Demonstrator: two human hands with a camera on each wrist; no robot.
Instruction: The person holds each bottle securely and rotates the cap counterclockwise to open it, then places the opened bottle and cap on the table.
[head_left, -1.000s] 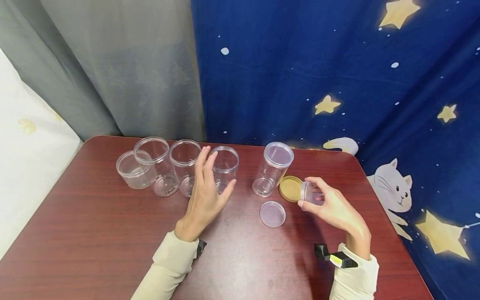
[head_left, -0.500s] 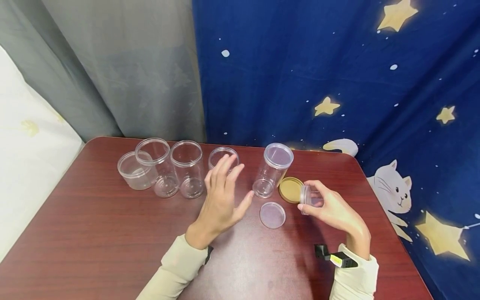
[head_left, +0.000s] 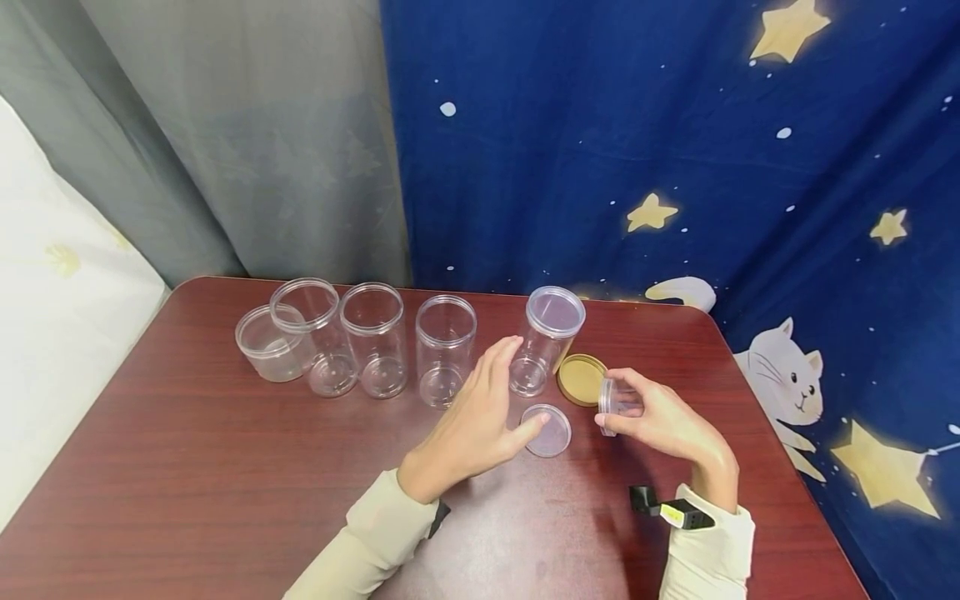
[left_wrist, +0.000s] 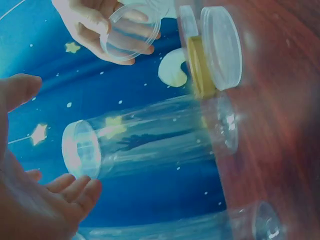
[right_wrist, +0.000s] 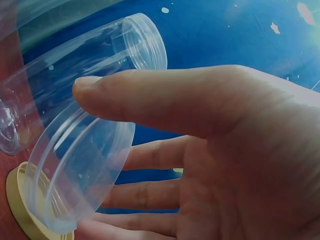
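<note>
My left hand [head_left: 504, 402] is open with straight fingers beside the base of a tall clear jar [head_left: 546, 340] that has a clear lid on. Its thumb lies over the edge of a loose clear lid [head_left: 551, 435] lying flat on the table; I cannot tell if it touches. My right hand [head_left: 628, 410] pinches a clear plastic cap [head_left: 611, 398] between thumb and fingers, tilted on edge just above the table. The right wrist view shows this cap [right_wrist: 75, 170] under the thumb [right_wrist: 165, 100]. A gold lid [head_left: 579, 379] lies between the jar and the cap.
Three open clear jars [head_left: 445, 350] [head_left: 372, 337] [head_left: 315, 333] and a shorter one [head_left: 266, 343] stand in a row at the back left of the dark red table [head_left: 187, 467]. A blue star-print cloth [head_left: 675, 150] hangs behind and to the right.
My left hand has swung right, from in front of the open jars to the loose clear lid. The right hand and its cap have stayed almost still.
</note>
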